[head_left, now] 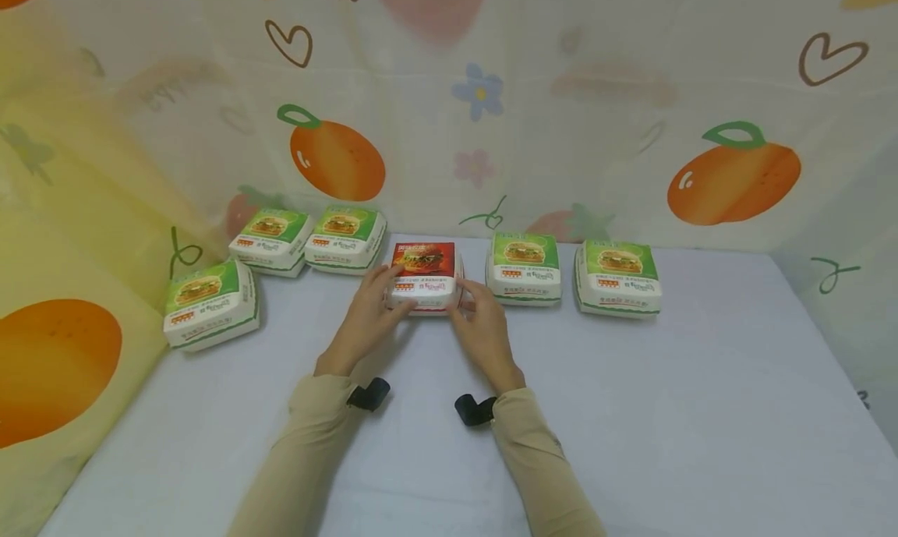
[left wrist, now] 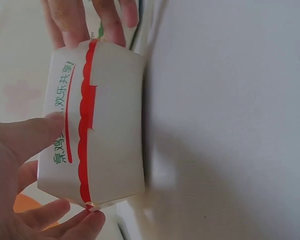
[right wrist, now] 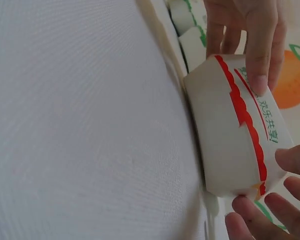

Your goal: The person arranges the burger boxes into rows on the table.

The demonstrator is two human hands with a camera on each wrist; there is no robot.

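Note:
A burger box with a red top [head_left: 424, 268] and white sides sits near the back of the white table, between both hands. My left hand [head_left: 368, 311] holds its left side, with the thumb on the front face and the fingers along the side. On the opposite side my right hand [head_left: 484, 326] grips it in much the same way. The left wrist view shows the box's front [left wrist: 115, 125] with a red scalloped band and the lid down. Seen from the right wrist, the fingertips [right wrist: 247, 207] of the right hand touch the side edge.
Green-topped burger boxes stand on either side: one at far left [head_left: 210, 307], two behind it [head_left: 270, 241] [head_left: 347, 237], and two to the right [head_left: 525, 268] [head_left: 617, 278]. A printed curtain [head_left: 421, 132] hangs behind the white table [head_left: 666, 428].

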